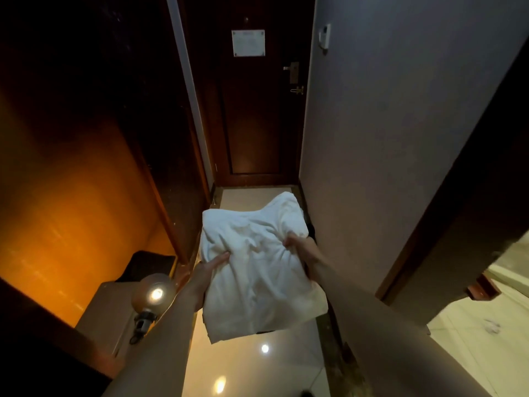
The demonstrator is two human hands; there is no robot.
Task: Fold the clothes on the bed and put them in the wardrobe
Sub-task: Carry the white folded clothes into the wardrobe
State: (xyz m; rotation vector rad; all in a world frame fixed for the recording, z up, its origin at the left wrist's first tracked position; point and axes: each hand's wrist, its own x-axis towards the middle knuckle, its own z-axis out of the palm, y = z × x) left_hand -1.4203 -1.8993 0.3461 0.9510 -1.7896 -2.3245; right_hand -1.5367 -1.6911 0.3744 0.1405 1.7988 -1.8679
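Note:
A folded white garment hangs in the air over the glossy floor of a narrow hallway, held out in front of me. My left hand grips its left edge with the thumb on top. My right hand pinches its right side, bunching the cloth. A dark piece of cloth peeks out underneath at the right. The open wardrobe, lit orange inside, stands to my left with dark wooden walls. The bed is out of view.
A dark wooden door with a white notice closes the hallway ahead. A grey wall runs along the right, with a doorway to a tiled room. A low safe-like box and a round lamp sit inside the wardrobe.

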